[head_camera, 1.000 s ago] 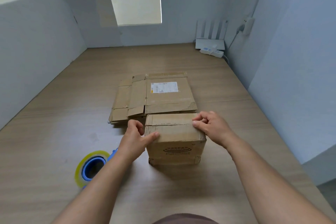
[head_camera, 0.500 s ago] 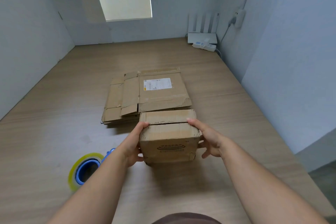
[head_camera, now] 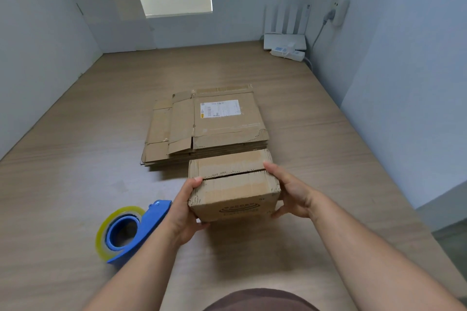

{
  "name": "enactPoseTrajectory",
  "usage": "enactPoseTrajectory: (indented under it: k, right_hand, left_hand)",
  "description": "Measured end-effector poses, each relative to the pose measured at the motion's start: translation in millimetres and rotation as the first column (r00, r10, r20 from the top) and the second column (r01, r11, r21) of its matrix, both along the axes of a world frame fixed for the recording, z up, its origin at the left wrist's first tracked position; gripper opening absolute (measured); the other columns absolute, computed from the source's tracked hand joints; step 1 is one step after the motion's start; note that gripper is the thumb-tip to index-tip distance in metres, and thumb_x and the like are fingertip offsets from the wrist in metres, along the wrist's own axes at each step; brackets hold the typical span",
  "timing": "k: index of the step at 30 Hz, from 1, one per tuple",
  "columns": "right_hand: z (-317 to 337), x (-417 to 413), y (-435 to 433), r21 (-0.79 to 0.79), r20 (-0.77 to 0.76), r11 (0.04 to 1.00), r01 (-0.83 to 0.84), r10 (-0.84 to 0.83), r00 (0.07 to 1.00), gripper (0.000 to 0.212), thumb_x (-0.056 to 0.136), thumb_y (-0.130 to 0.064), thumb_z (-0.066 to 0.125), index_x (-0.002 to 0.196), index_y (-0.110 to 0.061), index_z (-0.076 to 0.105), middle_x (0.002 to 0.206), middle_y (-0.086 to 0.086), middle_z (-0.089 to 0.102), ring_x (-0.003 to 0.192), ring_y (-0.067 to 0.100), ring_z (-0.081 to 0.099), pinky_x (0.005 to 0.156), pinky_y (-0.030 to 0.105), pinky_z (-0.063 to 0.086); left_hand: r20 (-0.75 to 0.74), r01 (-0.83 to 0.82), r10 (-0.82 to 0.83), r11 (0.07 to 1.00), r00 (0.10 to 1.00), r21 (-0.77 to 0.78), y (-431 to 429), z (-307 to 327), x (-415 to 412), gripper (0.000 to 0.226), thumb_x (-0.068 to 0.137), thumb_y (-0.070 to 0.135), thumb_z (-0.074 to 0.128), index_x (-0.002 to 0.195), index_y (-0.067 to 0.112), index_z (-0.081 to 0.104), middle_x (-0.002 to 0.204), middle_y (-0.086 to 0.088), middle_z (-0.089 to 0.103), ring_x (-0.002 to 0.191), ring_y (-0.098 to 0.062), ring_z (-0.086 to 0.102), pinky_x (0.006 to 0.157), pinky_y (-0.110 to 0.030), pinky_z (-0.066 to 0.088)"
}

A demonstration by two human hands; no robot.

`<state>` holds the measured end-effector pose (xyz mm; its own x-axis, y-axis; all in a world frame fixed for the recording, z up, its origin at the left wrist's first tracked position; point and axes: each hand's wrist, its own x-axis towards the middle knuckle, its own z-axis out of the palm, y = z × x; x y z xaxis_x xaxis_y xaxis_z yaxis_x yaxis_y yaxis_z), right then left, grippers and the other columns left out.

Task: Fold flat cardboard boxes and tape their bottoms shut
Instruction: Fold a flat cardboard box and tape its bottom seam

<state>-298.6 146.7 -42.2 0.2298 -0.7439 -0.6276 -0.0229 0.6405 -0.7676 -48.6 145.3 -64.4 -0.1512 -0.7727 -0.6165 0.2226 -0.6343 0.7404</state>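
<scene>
Two hands on one small brown cardboard box [head_camera: 235, 184], folded up, its top flaps closed with an untaped seam running across between them. The left hand [head_camera: 185, 212] grips the box's left side, thumb tip on the top edge right at the seam and the rest of the hand wrapped low round the corner. The right hand [head_camera: 290, 192] clasps the right side, one fingertip up at the seam end. Box is near the front middle of the light wooden table [head_camera: 75, 159] – cannot tell if it rests on it or is lifted. Just behind it lies a stack of flattened brown cardboard boxes [head_camera: 209, 124], white shipping label [head_camera: 219, 108] on top. Blue tape dispenser with a yellowish clear tape roll [head_camera: 131, 230] lies left of the left wrist. Far right corner – white router [head_camera: 284, 40] and white power strip [head_camera: 288, 52].
</scene>
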Motion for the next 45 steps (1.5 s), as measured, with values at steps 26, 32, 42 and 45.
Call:
enactPoseTrajectory:
  k: [26,32,42,45]
  right_hand:
    - [-19.5,1.6,4.0,-0.012,0.095,0.996,0.086,-0.085,0.992,0.083,0.060,-0.084,0.046,0.120,-0.030,0.065,0.119,0.007,0.067,0.109,0.027,0.060,0.078,0.045,0.056]
    - [-20.0,3.2,-8.6,-0.101,-0.321,0.990,0.096,-0.123,0.939,0.049,0.088,-0.058,0.049,0.101,-0.016,0.070,0.111,0.014,0.068,0.095,0.026,0.061,0.076,0.038,0.046]
    - [-19.2,11.7,3.1,-0.506,-0.550,0.854,-0.120,-0.212,0.808,0.047,0.099,-0.039,0.044,0.145,-0.037,0.034,0.144,-0.001,0.039,0.127,0.014,0.043,0.102,0.027,0.032]
    - [-16.2,16.4,7.6,-0.517,-0.457,0.842,-0.151,-0.123,0.881,0.045,0.090,-0.040,0.061,0.130,-0.051,0.045,0.151,-0.005,0.024,0.138,0.011,0.028,0.107,0.022,0.020]
  left_hand:
    - [0.095,-0.080,0.086,0.995,0.992,-0.065,2.7,3.9,-3.5,0.039,0.083,0.048,0.058,0.111,0.022,0.062,0.102,-0.007,0.068,0.093,-0.021,0.062,0.068,-0.039,0.052]
    - [0.300,0.011,0.012,0.997,0.954,-0.073,9.2,-7.3,-4.7,0.041,0.094,0.043,0.045,0.135,0.035,0.045,0.116,-0.002,0.060,0.101,-0.020,0.058,0.071,-0.034,0.051]
    - [0.611,0.094,0.134,0.941,0.780,-0.326,15.2,-10.5,-20.0,0.063,0.098,0.048,0.039,0.149,0.046,0.003,0.155,-0.003,0.029,0.136,-0.029,0.035,0.102,-0.040,0.036]
    - [0.623,0.172,0.111,0.910,0.774,-0.377,13.4,-8.6,-15.6,0.063,0.099,0.045,0.039,0.148,0.048,0.000,0.157,0.003,0.022,0.136,-0.024,0.034,0.096,-0.032,0.034]
